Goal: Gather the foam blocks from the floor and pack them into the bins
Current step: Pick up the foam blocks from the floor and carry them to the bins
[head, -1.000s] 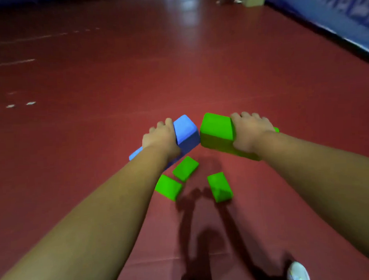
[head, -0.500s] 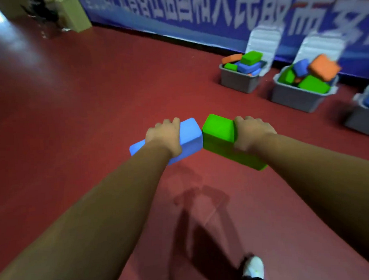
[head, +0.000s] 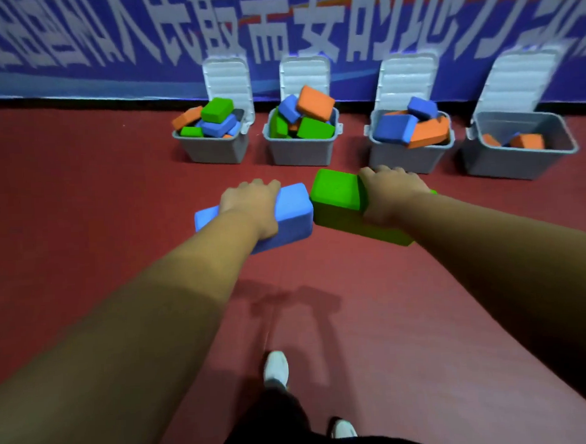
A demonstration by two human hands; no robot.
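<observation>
My left hand (head: 251, 206) grips a blue foam block (head: 291, 215) from above, carried in the air over the red floor. My right hand (head: 392, 195) grips a green foam block (head: 337, 197) the same way, and the two blocks nearly touch end to end. Ahead stand several grey bins in a row with lids up. The far-left bin (head: 212, 151), the second bin (head: 301, 151) and the third bin (head: 405, 156) are heaped with blue, green and orange blocks. The far-right bin (head: 522, 160) holds only a few blocks at its bottom.
A blue banner with white characters (head: 278, 29) runs along the wall behind the bins. Red floor (head: 85, 212) stretches between me and the bins. My white shoes (head: 276, 368) show at the bottom.
The view has swung from the floor with loose green blocks to face the row of bins, which are now closer and centred. Both hands still carry their blocks.
</observation>
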